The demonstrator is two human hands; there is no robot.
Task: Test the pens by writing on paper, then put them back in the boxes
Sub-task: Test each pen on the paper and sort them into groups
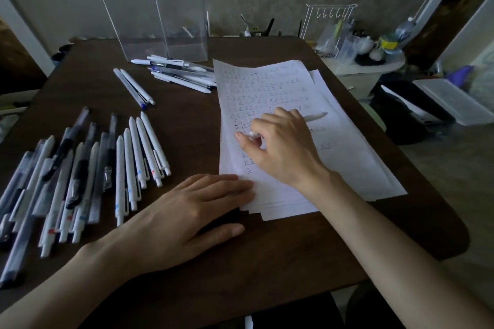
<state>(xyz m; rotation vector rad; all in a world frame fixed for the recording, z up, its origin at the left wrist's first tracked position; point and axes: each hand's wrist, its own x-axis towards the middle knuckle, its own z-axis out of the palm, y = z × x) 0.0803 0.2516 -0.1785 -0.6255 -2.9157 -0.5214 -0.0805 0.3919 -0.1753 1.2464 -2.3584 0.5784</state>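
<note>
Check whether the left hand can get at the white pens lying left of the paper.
Probably yes. The left hand lies flat, holding nothing, fingers resting on the paper; the white pens lie close beside it on the table, nothing between. Reaching would release the paper.

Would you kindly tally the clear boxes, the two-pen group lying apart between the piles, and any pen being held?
Clear boxes: 2
Lone-pair pens: 2
Held pen, in the right hand: 1
Total: 5
</note>
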